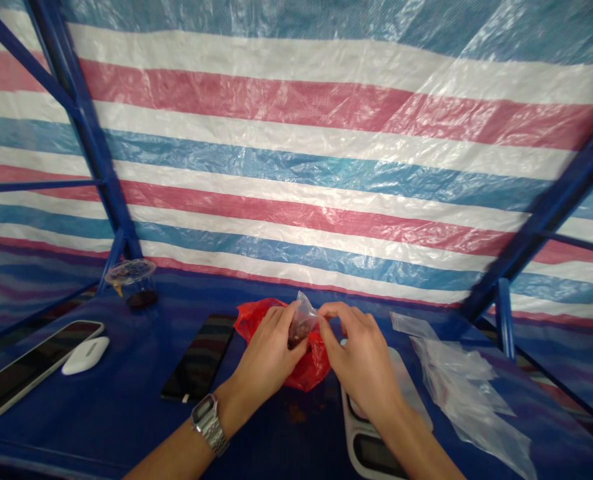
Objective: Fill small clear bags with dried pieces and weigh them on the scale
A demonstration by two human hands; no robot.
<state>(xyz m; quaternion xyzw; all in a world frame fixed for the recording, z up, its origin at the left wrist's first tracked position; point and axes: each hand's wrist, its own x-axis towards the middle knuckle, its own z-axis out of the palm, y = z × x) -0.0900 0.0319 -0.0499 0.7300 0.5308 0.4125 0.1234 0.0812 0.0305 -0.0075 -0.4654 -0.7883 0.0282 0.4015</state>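
Note:
My left hand (pixel 275 343) is closed around a small clear plastic bag (pixel 303 317) with small brownish pieces inside, too small to name. At the bag's upper right edge, my right hand (pixel 352 343) pinches the plastic between thumb and index finger. Beneath and behind both hands lies a crumpled red plastic bag (pixel 312 372); its contents are hidden. A light-coloured digital scale (pixel 412 383) with a dark display sits under my right hand and forearm, which cover part of it.
Flat clear plastic bags (pixel 469 387) lie spread at the right. On the left are a black phone (pixel 200 357), a white-edged phone (pixel 31 367), a white earbud case (pixel 86 355) and a clear cup (pixel 139 283) with dark liquid. A striped tarp (pixel 301 160) and blue frame bars (pixel 89 143) close off the back.

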